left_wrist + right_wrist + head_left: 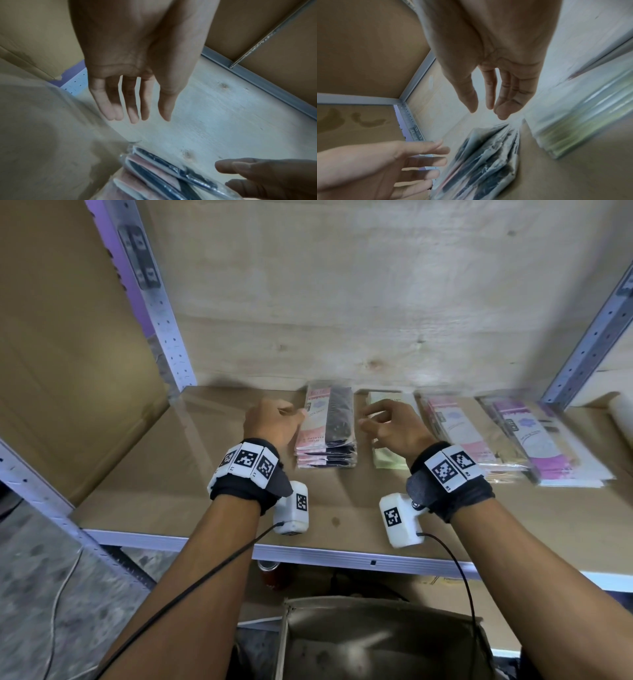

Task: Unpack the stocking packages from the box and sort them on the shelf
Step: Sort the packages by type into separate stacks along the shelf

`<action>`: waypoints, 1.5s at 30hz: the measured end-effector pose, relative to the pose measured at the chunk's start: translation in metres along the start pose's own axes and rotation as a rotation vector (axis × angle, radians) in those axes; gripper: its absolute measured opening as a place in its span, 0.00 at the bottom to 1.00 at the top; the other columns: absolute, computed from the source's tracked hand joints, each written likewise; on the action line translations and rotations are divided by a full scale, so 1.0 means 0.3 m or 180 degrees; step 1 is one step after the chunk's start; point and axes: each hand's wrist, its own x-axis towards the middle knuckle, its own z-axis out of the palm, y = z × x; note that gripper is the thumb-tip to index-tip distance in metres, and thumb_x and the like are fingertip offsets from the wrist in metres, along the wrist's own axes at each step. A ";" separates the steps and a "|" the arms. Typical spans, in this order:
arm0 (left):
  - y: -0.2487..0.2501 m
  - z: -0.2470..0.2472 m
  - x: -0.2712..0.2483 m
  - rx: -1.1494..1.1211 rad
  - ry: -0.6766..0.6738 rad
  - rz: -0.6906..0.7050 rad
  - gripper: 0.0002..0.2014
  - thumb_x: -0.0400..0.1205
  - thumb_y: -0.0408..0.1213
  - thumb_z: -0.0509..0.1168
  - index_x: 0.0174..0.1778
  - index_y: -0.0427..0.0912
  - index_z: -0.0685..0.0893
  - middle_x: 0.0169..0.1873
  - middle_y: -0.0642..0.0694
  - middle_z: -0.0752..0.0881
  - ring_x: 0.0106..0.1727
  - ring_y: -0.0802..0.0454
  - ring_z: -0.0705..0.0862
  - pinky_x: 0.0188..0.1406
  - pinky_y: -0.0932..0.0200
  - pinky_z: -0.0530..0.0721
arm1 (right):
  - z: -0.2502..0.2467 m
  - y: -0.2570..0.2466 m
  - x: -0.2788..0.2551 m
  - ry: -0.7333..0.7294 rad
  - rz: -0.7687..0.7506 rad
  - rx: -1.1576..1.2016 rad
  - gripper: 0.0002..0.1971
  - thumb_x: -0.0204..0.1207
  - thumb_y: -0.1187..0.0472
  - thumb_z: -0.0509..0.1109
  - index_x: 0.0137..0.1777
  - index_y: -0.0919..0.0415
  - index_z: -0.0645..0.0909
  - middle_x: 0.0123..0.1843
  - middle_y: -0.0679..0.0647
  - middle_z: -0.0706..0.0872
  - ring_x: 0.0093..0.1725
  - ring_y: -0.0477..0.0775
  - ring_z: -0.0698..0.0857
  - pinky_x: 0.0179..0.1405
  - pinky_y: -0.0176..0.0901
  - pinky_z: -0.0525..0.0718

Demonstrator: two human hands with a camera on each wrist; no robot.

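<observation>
Left hand (270,422) and right hand (394,428): grip wide, fingers loose, holding nothing. Both hover over shelf (212,481).

Dark stack (329,429) of stocking packages sits between hands, just beside each. Green stack (388,458) under right hand. Pink stack (462,433) and purple stack (534,440) farther right of right hand.

Progress, judged: four sorted stacks on shelf, well along. Box (376,642) below forearms; contents too dark to tell, so remaining count unknown.
</observation>
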 end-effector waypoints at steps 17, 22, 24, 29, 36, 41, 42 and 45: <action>0.110 0.082 -0.299 0.0050 -0.1388 0.1121 0.13 0.83 0.47 0.68 0.34 0.47 0.89 0.28 0.51 0.90 0.34 0.57 0.88 0.51 0.53 0.88 | -0.189 0.103 -0.282 -0.0411 -0.0065 0.0339 0.06 0.81 0.65 0.69 0.52 0.68 0.84 0.33 0.58 0.85 0.27 0.53 0.81 0.22 0.38 0.76; 0.130 0.130 -0.373 0.0218 -0.1677 0.1289 0.12 0.82 0.48 0.68 0.36 0.49 0.88 0.30 0.53 0.90 0.34 0.54 0.88 0.47 0.47 0.88 | -0.271 0.177 -0.385 -0.0634 -0.0106 0.0314 0.04 0.80 0.65 0.69 0.50 0.66 0.84 0.31 0.57 0.86 0.26 0.51 0.81 0.21 0.38 0.75; 0.135 0.151 -0.394 0.0199 -0.1757 0.1294 0.10 0.82 0.48 0.69 0.36 0.50 0.88 0.31 0.54 0.90 0.35 0.56 0.88 0.50 0.48 0.88 | -0.311 0.202 -0.425 -0.0686 -0.0088 0.0306 0.03 0.79 0.65 0.69 0.49 0.63 0.84 0.32 0.57 0.85 0.26 0.52 0.81 0.22 0.39 0.75; 0.159 0.169 -0.359 0.0106 -0.1350 0.1385 0.04 0.79 0.45 0.73 0.39 0.55 0.89 0.38 0.61 0.90 0.43 0.69 0.86 0.49 0.64 0.81 | -0.453 0.217 -0.453 -0.0271 -0.0234 0.0367 0.02 0.80 0.65 0.71 0.48 0.63 0.84 0.32 0.55 0.86 0.29 0.52 0.82 0.24 0.37 0.77; 0.207 0.174 -0.219 -0.0202 -0.0572 0.0922 0.04 0.78 0.39 0.73 0.41 0.54 0.88 0.44 0.61 0.89 0.45 0.62 0.87 0.37 0.77 0.76 | -0.607 0.263 -0.326 0.0860 -0.0104 -0.0372 0.03 0.76 0.63 0.73 0.45 0.55 0.87 0.41 0.46 0.88 0.40 0.45 0.84 0.46 0.40 0.79; 0.315 0.332 -0.220 -0.0708 -0.1117 0.0718 0.07 0.81 0.35 0.71 0.53 0.46 0.86 0.51 0.49 0.87 0.54 0.47 0.88 0.55 0.48 0.89 | -0.644 0.280 -0.195 0.1066 0.0316 -0.0663 0.09 0.75 0.60 0.71 0.55 0.55 0.86 0.52 0.50 0.90 0.55 0.53 0.87 0.57 0.40 0.80; 0.350 0.371 -0.225 -0.0844 -0.1291 0.0615 0.08 0.81 0.33 0.71 0.55 0.43 0.85 0.54 0.45 0.86 0.57 0.43 0.88 0.56 0.44 0.89 | -0.637 0.284 -0.173 0.1037 0.0379 -0.0695 0.12 0.76 0.60 0.70 0.58 0.55 0.85 0.54 0.51 0.90 0.56 0.53 0.87 0.60 0.42 0.81; 0.452 0.476 -0.221 -0.0626 -0.1635 0.0461 0.08 0.79 0.39 0.73 0.52 0.45 0.85 0.54 0.42 0.87 0.57 0.39 0.88 0.60 0.41 0.88 | -0.596 0.301 -0.124 0.0822 0.0570 -0.0693 0.19 0.78 0.59 0.70 0.69 0.57 0.79 0.63 0.55 0.86 0.62 0.57 0.85 0.69 0.53 0.80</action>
